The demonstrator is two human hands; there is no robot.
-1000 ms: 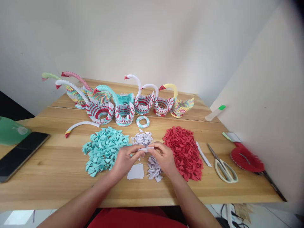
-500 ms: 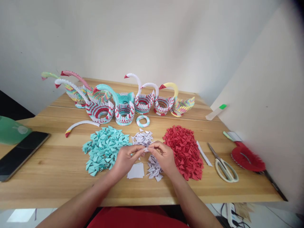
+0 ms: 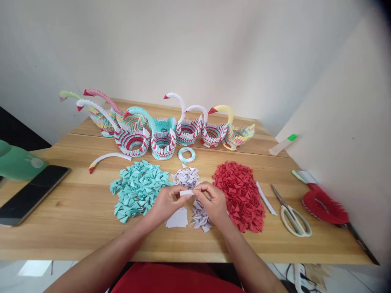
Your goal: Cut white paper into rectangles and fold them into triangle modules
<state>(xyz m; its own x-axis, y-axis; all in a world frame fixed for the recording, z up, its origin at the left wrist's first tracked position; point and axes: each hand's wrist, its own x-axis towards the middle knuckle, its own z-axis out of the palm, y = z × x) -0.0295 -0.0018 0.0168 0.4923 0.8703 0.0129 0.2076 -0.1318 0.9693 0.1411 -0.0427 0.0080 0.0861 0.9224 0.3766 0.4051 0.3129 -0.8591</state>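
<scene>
Between my two hands is a small white paper strip [image 3: 186, 193], folded narrow and held level above the table. My left hand [image 3: 169, 202] pinches its left end, and my right hand [image 3: 213, 200] pinches the right end. Beneath them lie a stack of white paper slips [image 3: 177, 218] and a pile of folded white paper triangles [image 3: 201, 217]. Another white pile [image 3: 185, 177] sits just beyond my fingers. Teal folded triangles [image 3: 139, 189] are heaped left of my left hand, red ones [image 3: 240, 195] right of my right hand.
Several paper swans [image 3: 163, 144] stand along the back, with a paper ring [image 3: 186, 155] before them. A white swan neck [image 3: 110, 155] lies left. Scissors [image 3: 291, 215] and a red paper piece [image 3: 325, 205] are at right; a phone [image 3: 33, 195] and green bottle [image 3: 21, 162] at left.
The paper strip between my fingers now shows more of its length, and my fingertips are a little farther apart. The whole view has shifted slightly; the objects on the table keep their places.
</scene>
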